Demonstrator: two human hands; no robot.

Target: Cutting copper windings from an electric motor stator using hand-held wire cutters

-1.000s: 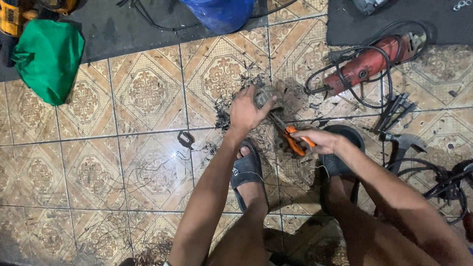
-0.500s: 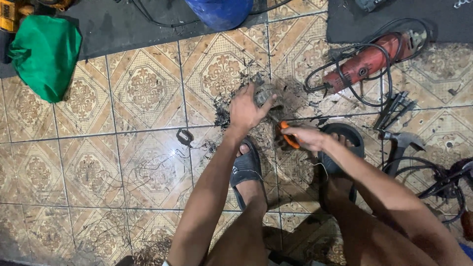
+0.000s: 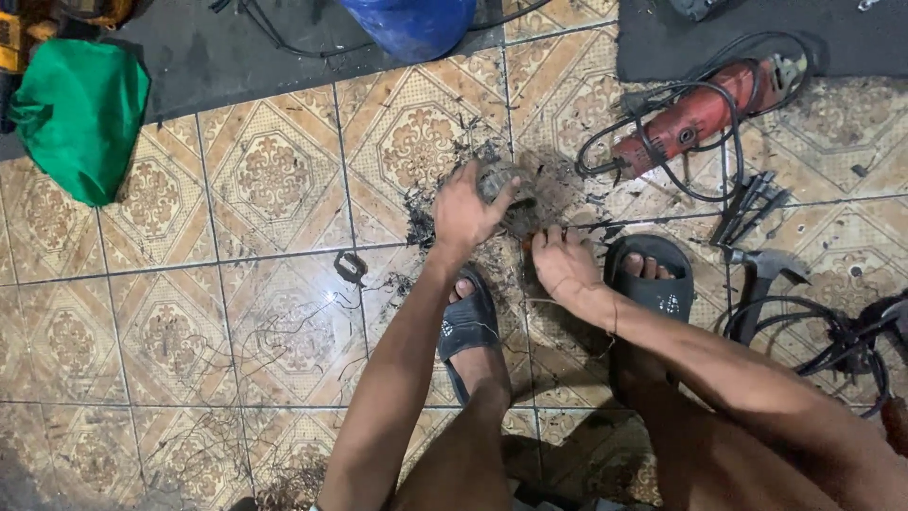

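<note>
L hand (image 3: 465, 210) grips a dirty grey round metal part (image 3: 498, 182) on patterned tile floor (image 3: 274, 180); R hand (image 3: 565, 265) clenched beside it, contents hidden.

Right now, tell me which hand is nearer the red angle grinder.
Right. The right hand lies below-left of the red angle grinder, near the sandalled foot. The left hand is farther left, gripping a grey, wire-covered lump.
</note>
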